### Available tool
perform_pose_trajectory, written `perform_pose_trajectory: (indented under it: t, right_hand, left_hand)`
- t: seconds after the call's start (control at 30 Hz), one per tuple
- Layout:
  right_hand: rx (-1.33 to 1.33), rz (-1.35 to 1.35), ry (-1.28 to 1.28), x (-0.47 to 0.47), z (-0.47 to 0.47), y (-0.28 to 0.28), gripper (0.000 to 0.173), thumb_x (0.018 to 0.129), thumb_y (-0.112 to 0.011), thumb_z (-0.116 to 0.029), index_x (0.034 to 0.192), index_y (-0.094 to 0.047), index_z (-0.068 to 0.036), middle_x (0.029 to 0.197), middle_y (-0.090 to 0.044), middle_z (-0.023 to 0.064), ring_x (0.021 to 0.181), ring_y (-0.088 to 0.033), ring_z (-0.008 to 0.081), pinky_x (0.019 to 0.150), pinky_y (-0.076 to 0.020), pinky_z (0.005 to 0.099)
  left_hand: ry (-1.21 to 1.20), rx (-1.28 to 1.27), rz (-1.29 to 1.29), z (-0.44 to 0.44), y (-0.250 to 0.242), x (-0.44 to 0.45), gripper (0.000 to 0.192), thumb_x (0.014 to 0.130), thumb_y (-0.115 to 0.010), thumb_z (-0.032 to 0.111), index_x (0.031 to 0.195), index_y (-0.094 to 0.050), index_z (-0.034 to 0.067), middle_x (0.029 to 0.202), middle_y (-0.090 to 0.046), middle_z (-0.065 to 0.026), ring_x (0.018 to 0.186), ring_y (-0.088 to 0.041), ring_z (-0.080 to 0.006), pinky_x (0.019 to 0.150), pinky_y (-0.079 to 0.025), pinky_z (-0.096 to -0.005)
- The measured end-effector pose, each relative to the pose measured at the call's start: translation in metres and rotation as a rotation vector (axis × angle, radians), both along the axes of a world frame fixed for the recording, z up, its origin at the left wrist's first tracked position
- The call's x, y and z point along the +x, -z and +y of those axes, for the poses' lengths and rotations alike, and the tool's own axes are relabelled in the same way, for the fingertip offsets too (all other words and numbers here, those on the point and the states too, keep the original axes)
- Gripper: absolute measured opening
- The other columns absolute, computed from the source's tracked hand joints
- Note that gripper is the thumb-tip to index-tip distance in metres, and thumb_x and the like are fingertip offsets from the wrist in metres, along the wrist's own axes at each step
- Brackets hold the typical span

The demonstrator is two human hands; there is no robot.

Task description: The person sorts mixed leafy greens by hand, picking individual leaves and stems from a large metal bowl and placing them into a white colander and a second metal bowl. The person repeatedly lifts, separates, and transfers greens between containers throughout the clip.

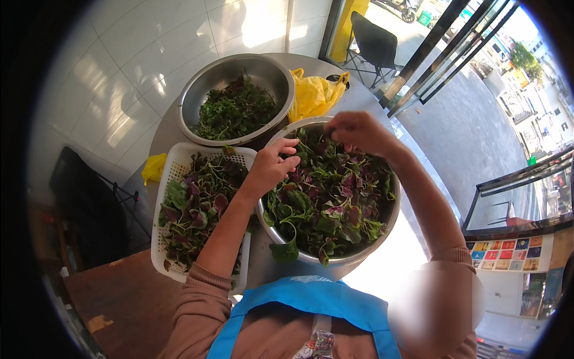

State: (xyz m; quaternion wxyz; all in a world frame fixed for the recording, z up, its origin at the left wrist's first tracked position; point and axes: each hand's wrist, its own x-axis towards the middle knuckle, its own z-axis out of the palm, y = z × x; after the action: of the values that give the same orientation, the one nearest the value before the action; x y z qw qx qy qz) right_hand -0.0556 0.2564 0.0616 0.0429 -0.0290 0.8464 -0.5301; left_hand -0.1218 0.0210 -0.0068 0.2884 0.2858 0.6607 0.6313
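A round steel basin (395,211) stands before me, heaped with green and purple amaranth-like leaves (332,202). Over its left rim is my left hand (274,162), fingers curled and apart, with nothing visible in them. My right hand (361,134) hovers at the basin's far right side, blurred by motion. Its fingertips are drawn together, and whether a leaf is between them is unclear. To the left, a white perforated plastic basket (155,238) holds more loose leafy stems (197,215), partly covered by my left forearm. One large leaf (284,251) droops over the basin's near rim.
Behind, a second steel basin (251,67) contains smaller greens (237,110). A yellow plastic bag (316,94) sits beside it on the round table (163,130); another yellow bag (154,168) lies left. Black folding chairs (374,40) and a wooden surface (121,300) stand around.
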Motion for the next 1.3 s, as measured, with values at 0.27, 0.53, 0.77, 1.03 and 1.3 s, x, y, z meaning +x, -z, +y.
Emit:
perform_pose_trajectory:
  t: [0.27,0.53,0.77,1.03,1.3]
  right_hand:
    - [0.029,0.832,0.56,-0.066,0.014,-0.117,0.022,0.086,-0.059,-0.009,0.107,-0.057,-0.003,0.085,-0.06,0.0077,0.071,-0.06,0.0124,0.06,-0.049,0.0245]
    - [0.102,0.229,0.164,-0.048,-0.037,0.005,0.024,0.083,-0.057,-0.013,0.105,-0.064,-0.005,0.078,-0.066,0.0143,0.061,-0.063,0.0163,0.06,-0.0506,0.0297]
    - [0.566,-0.407,-0.713,0.039,-0.065,0.08,0.027,0.076,-0.066,-0.031,0.089,-0.066,-0.007,0.077,-0.064,0.0124,0.064,-0.063,0.0243,0.06,-0.0488,0.0359]
    - [0.131,-0.277,0.054,0.044,-0.02,0.009,0.015,0.081,-0.062,-0.016,0.092,-0.062,-0.005,0.076,-0.063,0.0068,0.065,-0.058,0.0146,0.059,-0.0483,0.0271]
    - [0.201,-0.339,0.049,0.072,0.007,0.029,0.026,0.079,-0.062,-0.007,0.104,-0.059,0.0,0.093,-0.064,0.0081,0.07,-0.061,0.0105,0.063,-0.0513,0.0239]
  left_hand:
    - [-0.014,0.035,0.034,-0.014,-0.002,0.013,0.037,0.085,-0.06,0.01,0.12,-0.053,0.003,0.104,-0.061,-0.0127,0.071,-0.061,-0.0102,0.061,-0.049,-0.0227]
    - [0.114,-0.223,0.606,-0.083,0.002,0.056,0.037,0.077,-0.062,0.001,0.114,-0.058,0.006,0.109,-0.06,-0.0133,0.08,-0.063,-0.022,0.068,-0.05,-0.0302]
    - [0.621,-0.425,0.847,-0.08,0.024,0.103,0.028,0.073,-0.06,0.007,0.1,-0.062,0.014,0.123,-0.052,-0.015,0.107,-0.054,-0.0295,0.092,-0.039,-0.0406]
    - [0.311,0.011,0.478,-0.054,-0.011,0.06,0.016,0.083,-0.063,0.016,0.093,-0.056,0.006,0.081,-0.059,-0.0056,0.072,-0.06,-0.0192,0.064,-0.048,-0.031]
    - [-0.268,0.315,-0.235,-0.031,-0.021,0.048,0.023,0.09,-0.058,0.028,0.091,-0.055,0.005,0.074,-0.059,-0.0019,0.051,-0.052,-0.0055,0.049,-0.049,-0.0207]
